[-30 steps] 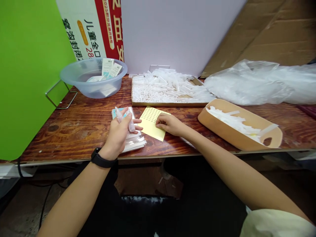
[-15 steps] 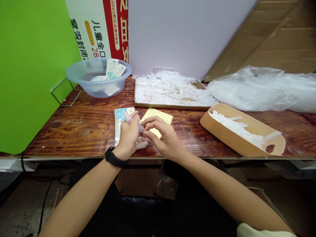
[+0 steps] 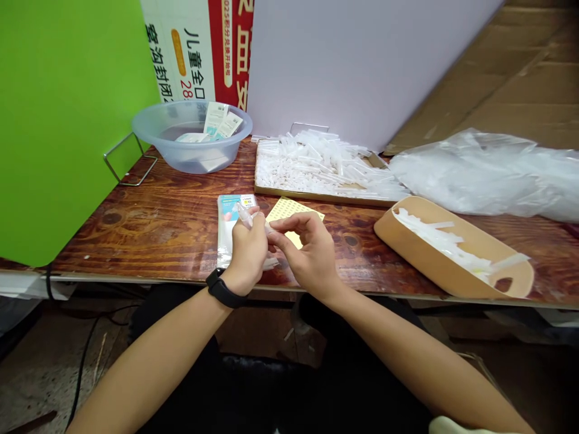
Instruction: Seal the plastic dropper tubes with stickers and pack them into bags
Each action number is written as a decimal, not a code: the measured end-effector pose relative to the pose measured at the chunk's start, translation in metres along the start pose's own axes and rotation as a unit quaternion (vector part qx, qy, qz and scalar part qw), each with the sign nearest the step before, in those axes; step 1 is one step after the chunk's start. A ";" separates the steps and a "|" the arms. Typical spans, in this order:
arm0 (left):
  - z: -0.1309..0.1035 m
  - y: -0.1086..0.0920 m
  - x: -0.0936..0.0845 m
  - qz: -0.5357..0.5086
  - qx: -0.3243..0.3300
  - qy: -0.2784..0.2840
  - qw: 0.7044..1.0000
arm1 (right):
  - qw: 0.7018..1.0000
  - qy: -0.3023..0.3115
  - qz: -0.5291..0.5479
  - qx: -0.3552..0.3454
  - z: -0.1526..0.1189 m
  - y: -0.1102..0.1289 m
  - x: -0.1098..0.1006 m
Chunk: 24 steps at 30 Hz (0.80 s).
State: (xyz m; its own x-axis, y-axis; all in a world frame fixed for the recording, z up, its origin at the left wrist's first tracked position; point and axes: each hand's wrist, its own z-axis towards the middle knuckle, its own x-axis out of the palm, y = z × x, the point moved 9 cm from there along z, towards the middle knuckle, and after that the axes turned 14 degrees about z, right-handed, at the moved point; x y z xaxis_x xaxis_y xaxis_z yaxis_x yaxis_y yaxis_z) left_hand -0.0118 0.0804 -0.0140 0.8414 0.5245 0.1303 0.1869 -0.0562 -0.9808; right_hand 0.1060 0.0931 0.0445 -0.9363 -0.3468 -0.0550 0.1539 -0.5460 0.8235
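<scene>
My left hand (image 3: 248,244), with a black band at the wrist, is closed around a small clear plastic tube (image 3: 245,214) with a narrow tip pointing up and away. At the tube's near end, the thumb and fingertips of my right hand (image 3: 312,247) are pinched together; whether they grip the tube or a small part on it is too small to tell. Beneath my left hand lies a stack of printed clear packets (image 3: 225,229), blue and white at the top. A yellow sheet of small round stickers (image 3: 289,208) rests beyond my right fingers, partly covered.
A shallow cardboard tray (image 3: 316,196) holds heaped clear tubes and small white pieces. Right of it stands a tan bin (image 3: 420,274) with white strips, before a clear plastic bag (image 3: 488,175). A blue translucent basin (image 3: 194,154) with packets sits back left, near a green panel (image 3: 67,120).
The camera view has shifted a little, so the scene sits further right. My right fingertips have closed tighter at the near end of the tube, and my left hand still holds it.
</scene>
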 end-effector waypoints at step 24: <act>-0.006 -0.024 0.022 -0.017 0.118 0.145 0.982 | 0.959 0.114 0.165 0.198 -0.013 -0.040 0.028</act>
State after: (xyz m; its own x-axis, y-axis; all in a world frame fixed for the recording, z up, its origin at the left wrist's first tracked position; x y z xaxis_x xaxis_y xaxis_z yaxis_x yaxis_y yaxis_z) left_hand 0.0053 0.0883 0.0135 0.9523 0.2560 0.1662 0.1238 0.1736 -0.9770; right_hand 0.0778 0.0957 0.0030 -0.7565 -0.6338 0.1614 0.2562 -0.0602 0.9647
